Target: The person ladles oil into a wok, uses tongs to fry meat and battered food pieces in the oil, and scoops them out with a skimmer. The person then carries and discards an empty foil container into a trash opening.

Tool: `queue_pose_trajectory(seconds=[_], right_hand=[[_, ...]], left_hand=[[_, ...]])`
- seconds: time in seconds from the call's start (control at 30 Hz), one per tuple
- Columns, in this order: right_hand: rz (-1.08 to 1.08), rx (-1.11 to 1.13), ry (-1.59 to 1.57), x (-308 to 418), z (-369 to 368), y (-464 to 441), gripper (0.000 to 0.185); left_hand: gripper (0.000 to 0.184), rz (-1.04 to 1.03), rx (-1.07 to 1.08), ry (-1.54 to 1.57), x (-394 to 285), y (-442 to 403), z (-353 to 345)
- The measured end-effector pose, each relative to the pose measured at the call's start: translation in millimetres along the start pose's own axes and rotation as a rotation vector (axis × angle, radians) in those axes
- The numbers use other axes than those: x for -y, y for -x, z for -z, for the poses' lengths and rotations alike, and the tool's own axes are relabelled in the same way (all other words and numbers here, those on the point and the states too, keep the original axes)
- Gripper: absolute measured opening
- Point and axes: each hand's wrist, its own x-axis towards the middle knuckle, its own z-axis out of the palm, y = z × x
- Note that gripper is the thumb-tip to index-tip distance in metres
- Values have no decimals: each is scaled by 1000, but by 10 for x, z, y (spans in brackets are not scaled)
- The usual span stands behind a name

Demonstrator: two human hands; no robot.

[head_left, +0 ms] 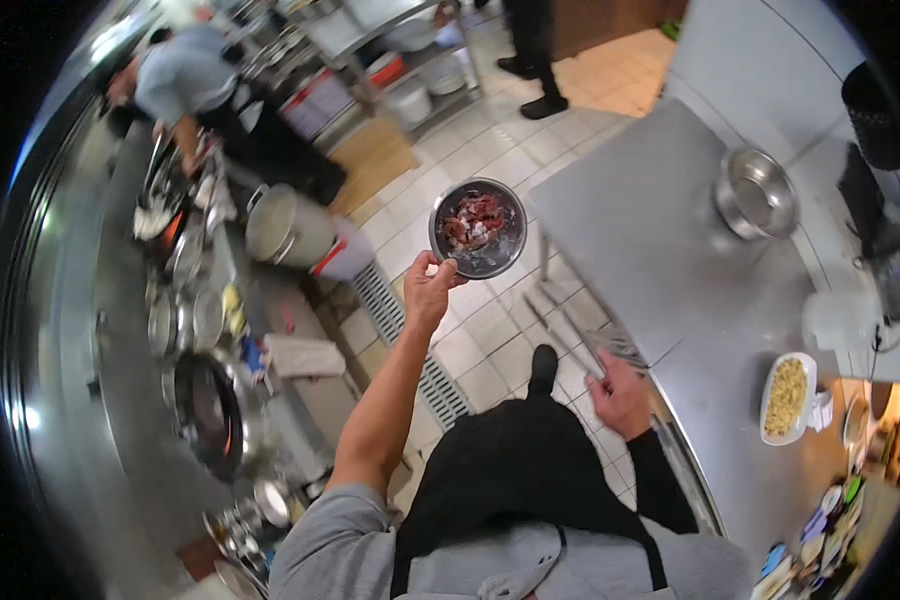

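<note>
We note co-worker bent over stove line, far left. Our left hand: thumb and fingers pinched on near rim of metal bowl, red floured-looking pieces inside, above tiled floor. Our right hand: partly curled round tongs, beside tabletop.

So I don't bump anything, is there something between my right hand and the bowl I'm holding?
Only the blurred metal utensil in your right hand, reaching toward the bowl; nothing else visible stands between them.
</note>
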Motion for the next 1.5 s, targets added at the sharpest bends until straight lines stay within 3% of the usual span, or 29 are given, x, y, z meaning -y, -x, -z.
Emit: queue_pose_trajectory(seconds=[0.13,0.23,0.37,0.47,0.5,0.63,0.73,0.9,1.03,1.13,1.23,1.37,1.5], right_hand=[[415,43,260,985,58,-637,58],[568,186,352,1679,-375,-833,54],[678,368,454,2384,-1186,-666,42],[770,506,476,2664,-1776,-585,39],[786,497,449,2834,-1844,-506,25],[952,450,266,3295,-1944,-400,27],[1002,390,318,3704,-1796,-260,33],[1043,435,389,3735,-2095,-110,39],[1044,486,416,3852,-1974,-229,46],[1067,514,537,3950,-1748,-380,47],[1080,578,542,3882,-2014,-442,40],[1136,568,396,3691,-2452,-485,32],[1183,513,392,3860,-2150,-494,32]], left_hand=[[18,-97,-191,-14,-8,855,933],[22,-207,-360,-82,-51,1430,1260],[19,-382,-625,-484,257,1985,1905],[21,-68,-702,108,274,2365,2301],[22,-35,-747,232,302,2444,2429],[21,-88,-893,417,369,2749,2856],[20,-124,-907,504,330,2894,3072],[21,-245,-923,623,48,2965,3145],[19,-270,-987,500,1,2954,3119],[20,-313,-1063,338,72,2927,3084],[21,-221,-1134,-145,76,2940,2932],[21,-237,-1071,303,150,2791,2822],[17,-227,-1106,474,112,2784,2780]])
